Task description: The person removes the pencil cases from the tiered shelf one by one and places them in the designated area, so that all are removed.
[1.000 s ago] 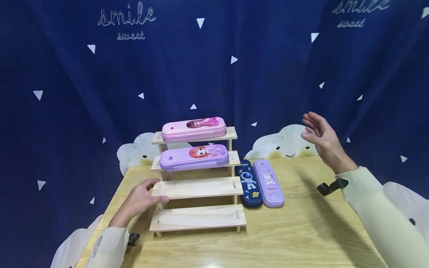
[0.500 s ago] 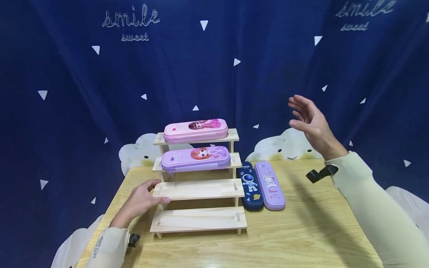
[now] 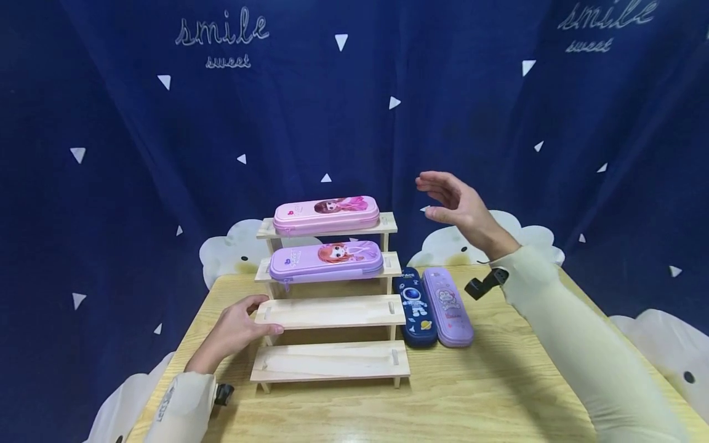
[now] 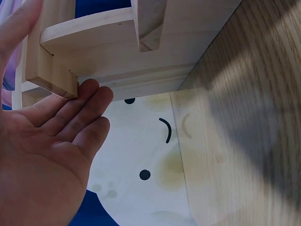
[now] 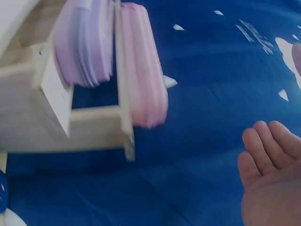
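Observation:
My left hand [image 3: 235, 329] grips the left end of a stepped wooden display rack [image 3: 332, 311] at its second-lowest shelf. In the left wrist view, the fingers [image 4: 77, 115] reach behind the shelf board. A pink pencil case [image 3: 290, 216] with a brown-haired doll picture lies on the top shelf. Below it, on the second shelf, lies a purple pencil case [image 3: 301, 262] with a red-haired doll. My right hand [image 3: 460, 206] hovers in the air right of the top shelf, fingers extended and slightly bent, holding nothing. In the right wrist view it appears apart from both cases.
Right of the rack, a navy astronaut pencil case [image 3: 418, 317] and a lilac pencil case [image 3: 451, 311] lie side by side on the wooden table [image 3: 321, 415]. Behind hangs a dark blue curtain [image 3: 476, 111] with white triangles and clouds. The two lower shelves are bare.
My right hand has moved left through the air toward the rack, rising first and then dipping slightly. My left hand keeps its grip. The cases stay where they were.

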Demonstrator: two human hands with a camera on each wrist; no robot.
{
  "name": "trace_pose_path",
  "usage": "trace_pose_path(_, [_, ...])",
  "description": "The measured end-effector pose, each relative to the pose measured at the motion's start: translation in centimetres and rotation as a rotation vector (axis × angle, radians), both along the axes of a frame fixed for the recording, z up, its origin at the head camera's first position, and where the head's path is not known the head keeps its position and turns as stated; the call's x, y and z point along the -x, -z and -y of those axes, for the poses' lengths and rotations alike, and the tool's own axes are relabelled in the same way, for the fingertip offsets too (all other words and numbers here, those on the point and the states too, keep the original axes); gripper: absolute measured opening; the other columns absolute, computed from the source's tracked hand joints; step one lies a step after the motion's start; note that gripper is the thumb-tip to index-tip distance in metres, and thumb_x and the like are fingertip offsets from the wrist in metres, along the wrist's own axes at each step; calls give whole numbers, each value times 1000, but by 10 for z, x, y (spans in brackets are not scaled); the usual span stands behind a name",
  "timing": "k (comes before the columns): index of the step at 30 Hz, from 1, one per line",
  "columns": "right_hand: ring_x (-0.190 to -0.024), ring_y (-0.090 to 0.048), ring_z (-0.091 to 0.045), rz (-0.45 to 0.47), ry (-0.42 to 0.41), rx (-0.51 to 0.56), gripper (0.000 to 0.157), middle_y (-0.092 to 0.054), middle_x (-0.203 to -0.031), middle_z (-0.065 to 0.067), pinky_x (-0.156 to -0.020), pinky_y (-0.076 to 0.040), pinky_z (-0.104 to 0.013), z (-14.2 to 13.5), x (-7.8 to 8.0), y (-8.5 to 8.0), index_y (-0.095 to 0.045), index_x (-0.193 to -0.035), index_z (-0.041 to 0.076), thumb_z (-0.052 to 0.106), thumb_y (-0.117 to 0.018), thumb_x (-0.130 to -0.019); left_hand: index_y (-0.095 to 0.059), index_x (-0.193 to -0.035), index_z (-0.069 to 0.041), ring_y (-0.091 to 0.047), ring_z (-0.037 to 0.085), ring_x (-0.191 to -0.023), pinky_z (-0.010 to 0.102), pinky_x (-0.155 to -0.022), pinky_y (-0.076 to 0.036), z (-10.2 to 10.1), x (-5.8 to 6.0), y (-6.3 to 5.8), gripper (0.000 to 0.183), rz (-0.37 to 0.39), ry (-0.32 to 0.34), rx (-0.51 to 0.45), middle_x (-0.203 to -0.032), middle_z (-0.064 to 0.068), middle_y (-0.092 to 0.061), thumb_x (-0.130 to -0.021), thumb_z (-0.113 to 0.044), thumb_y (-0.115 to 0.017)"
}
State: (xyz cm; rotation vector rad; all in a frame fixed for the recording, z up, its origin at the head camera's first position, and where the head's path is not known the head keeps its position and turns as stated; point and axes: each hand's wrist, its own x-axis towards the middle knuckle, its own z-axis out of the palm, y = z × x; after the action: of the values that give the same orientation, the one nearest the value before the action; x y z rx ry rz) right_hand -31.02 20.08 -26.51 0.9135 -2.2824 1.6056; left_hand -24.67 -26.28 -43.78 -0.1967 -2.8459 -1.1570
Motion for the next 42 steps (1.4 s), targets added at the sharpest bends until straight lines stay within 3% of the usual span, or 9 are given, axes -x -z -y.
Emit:
trace_pose_path(4, [-144,-45,-31,48,-39,-64,63,-50,-152,-14,-126,-28,-53,23,4,11,-45,-149,7,16,-68,-91,-59,-136,-6,-60,38,-128,54,-107,-49,-1,1,0,87,-5,6,1,-133,16,-67,-68,-51,-91])
trace_pose_path(11, [-144,-46,-31,137,-101,-100,64,-54,-148,-14,-125,-30,-50,54,8,39,-47,-147,9,20,-71,-88,-59,-136,-5,-61,37,-126,54,-105,-50,-4,1,-1,87,0,13,8,-133,17,-67,-68,-51,-91])
trace_pose_path(20, [-138,-51,-33,115,-148,-151,64,-55,-147,-16,-123,-34,-52,75,20,64,-49,-145,6,12,-72,-86,-58,-137,-5,-59,39,-130,55,-108,-47,-3,4,-3,88,-11,20,4,-136,17,-65,-69,-51,-91])
trace_pose_path(26, [-132,-56,-33,106,-108,-197,65,-60,-140,-17,-115,-43,-53,80,19,69,-53,-143,5,12,-75,-82,-58,-137,-5,-60,38,-128,54,-107,-48,-2,3,-2,89,-3,15,5,-135,17,-66,-68,-52,-90])
trace_pose_path(31, [-132,-55,-35,118,-102,-197,65,-60,-140,-17,-112,-44,-55,82,20,68,-53,-142,6,11,-75,-81,-58,-137,-6,-57,41,-132,55,-110,-47,-1,4,-3,90,-4,3,8,-137,18,-65,-68,-54,-90])
trace_pose_path(42, [-145,-45,-33,164,-196,-274,82,-51,-153,-15,-125,-31,-52,87,24,80,-43,-151,7,21,-75,-77,-59,-137,-8,-56,41,-134,56,-110,-46,0,2,0,90,9,-2,16,-138,16,-64,-67,-55,-90])
